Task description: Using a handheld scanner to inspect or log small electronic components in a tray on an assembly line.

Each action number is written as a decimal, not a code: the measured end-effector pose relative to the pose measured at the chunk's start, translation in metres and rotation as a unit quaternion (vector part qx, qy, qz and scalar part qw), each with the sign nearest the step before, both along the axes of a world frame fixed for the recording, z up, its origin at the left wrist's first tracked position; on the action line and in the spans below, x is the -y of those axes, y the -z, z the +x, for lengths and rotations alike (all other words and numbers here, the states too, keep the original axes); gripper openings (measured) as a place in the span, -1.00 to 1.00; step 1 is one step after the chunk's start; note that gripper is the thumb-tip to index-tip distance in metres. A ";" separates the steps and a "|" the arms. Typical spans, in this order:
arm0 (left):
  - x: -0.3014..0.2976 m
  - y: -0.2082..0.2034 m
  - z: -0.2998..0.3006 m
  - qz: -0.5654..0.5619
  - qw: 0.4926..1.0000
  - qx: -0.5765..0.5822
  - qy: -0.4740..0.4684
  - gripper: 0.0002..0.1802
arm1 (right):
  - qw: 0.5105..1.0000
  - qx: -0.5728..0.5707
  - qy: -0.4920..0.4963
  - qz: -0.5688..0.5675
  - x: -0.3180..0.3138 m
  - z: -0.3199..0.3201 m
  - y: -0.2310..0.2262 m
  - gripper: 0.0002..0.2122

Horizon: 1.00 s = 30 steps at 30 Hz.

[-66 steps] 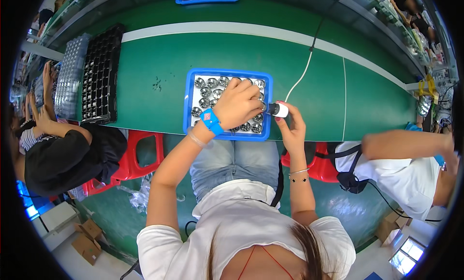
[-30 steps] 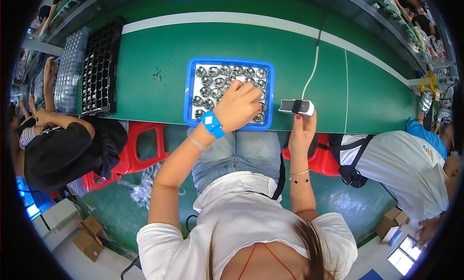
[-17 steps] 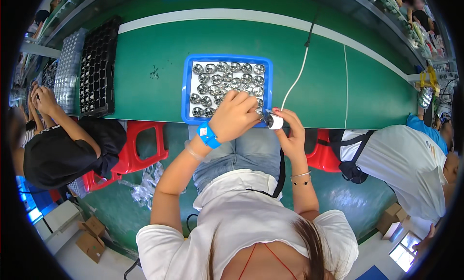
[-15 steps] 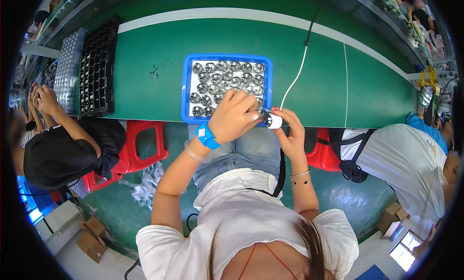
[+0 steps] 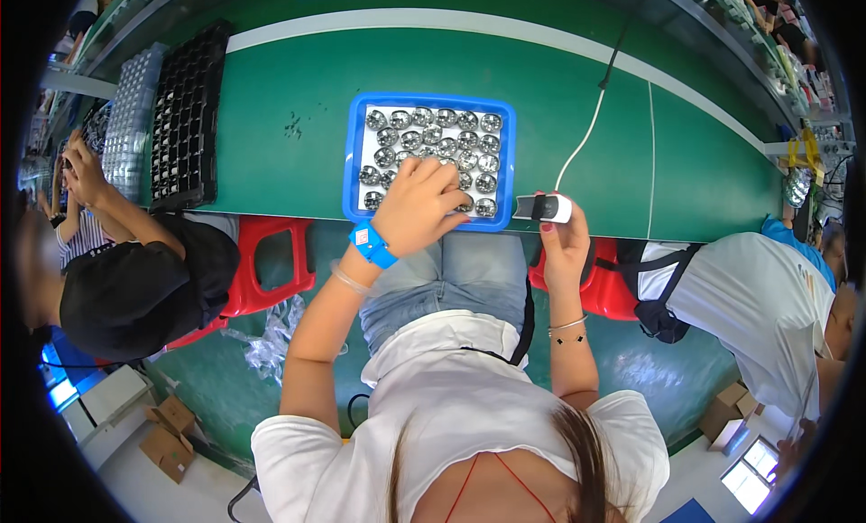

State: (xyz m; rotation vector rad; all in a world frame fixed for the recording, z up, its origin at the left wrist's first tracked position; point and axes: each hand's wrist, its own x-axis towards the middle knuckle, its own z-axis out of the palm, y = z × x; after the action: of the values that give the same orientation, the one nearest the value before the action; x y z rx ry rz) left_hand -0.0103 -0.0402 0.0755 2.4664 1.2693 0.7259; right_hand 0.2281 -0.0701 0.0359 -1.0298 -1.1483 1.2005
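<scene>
Right hand (image 5: 561, 243): fingers closed round a small white handheld device (image 5: 543, 207) with a dark band, held level just off the near edge of the green table (image 5: 271, 99), just right of the tray; a white cable (image 5: 586, 135) runs from the device across the table toward the far side.

Left hand (image 5: 419, 207): palm down over the near right part of the blue tray (image 5: 352, 153), fingers curled onto the round metal parts (image 5: 433, 130) there; whether a part is pinched between the fingertips cannot be told; blue wristband (image 5: 372, 245) on the wrist.

Blue tray: rectangular, at the near edge of the table in front of the person; white floor, metal parts set in rows, most rows uncovered beyond the hand.

Black compartment tray (image 5: 185, 117): far left on the table, beside a clear compartment tray (image 5: 131, 117).

Red stools (image 5: 271, 270): below the table edge.

Neighbouring people: one in dark clothing (image 5: 135, 288) at left, hands raised near the trays; one in white (image 5: 749, 288) at right.
</scene>
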 end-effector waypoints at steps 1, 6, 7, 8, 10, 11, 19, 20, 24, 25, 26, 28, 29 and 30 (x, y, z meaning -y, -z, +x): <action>0.000 0.003 -0.005 0.000 1.000 -0.009 0.003 -0.82 | 0.999 0.027 -0.026 0.010 0.000 0.000 0.001 -0.67; 0.003 0.004 -0.013 0.011 1.000 -0.007 0.003 -0.84 | 0.972 0.200 -0.092 0.084 -0.006 -0.015 -0.007 -0.68; 0.004 0.001 -0.011 0.011 1.000 0.012 -0.002 -0.85 | 0.963 0.233 -0.091 0.104 -0.007 -0.020 -0.012 -0.67; 0.005 -0.001 -0.010 0.011 1.000 0.012 -0.001 -0.85 | 0.963 0.233 -0.090 0.104 -0.006 -0.022 -0.012 -0.67; 0.007 -0.006 -0.007 0.010 0.999 0.033 -0.002 -0.85 | 0.955 0.250 -0.097 0.125 -0.006 -0.024 -0.011 -0.67; 0.007 -0.007 -0.007 0.011 0.999 0.033 -0.003 -0.85 | 0.953 0.251 -0.105 0.132 -0.007 -0.023 -0.010 -0.66; 0.004 0.001 -0.008 0.006 1.000 0.019 0.009 -0.87 | 1.000 -0.008 0.009 0.026 -0.009 -0.016 -0.006 -0.66; 0.003 0.000 -0.008 0.006 1.000 0.019 0.010 -0.87 | 1.000 -0.008 0.009 0.026 -0.011 -0.013 -0.007 -0.66; -0.006 0.003 -0.001 0.006 0.998 0.040 -0.053 -0.90 | 0.998 0.040 -0.035 0.040 -0.017 -0.011 -0.007 -0.67; -0.009 0.006 0.002 0.032 0.996 0.027 -0.077 -0.90 | 0.996 0.057 -0.051 0.044 -0.020 -0.011 -0.007 -0.67; -0.009 0.008 0.003 0.033 0.996 0.027 -0.078 -0.90 | 0.996 0.057 -0.052 0.045 -0.022 -0.012 -0.008 -0.67; -0.010 0.009 0.004 0.030 0.998 0.018 -0.060 -0.91 | 0.982 0.150 -0.088 0.077 -0.026 -0.017 -0.013 -0.68; -0.009 0.007 0.004 0.030 0.998 0.018 -0.060 -0.91 | 0.977 0.173 -0.094 0.081 -0.028 -0.020 -0.016 -0.69; -0.008 0.004 0.004 0.031 0.997 0.043 -0.059 -0.91 | 0.977 0.173 -0.094 0.081 -0.030 -0.021 -0.016 -0.69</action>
State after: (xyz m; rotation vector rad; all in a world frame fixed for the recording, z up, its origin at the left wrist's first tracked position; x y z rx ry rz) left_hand -0.0067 -0.0325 0.0718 2.3964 1.3891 0.9048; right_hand 0.2073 -0.0401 0.0521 -1.0479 -1.6191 1.0759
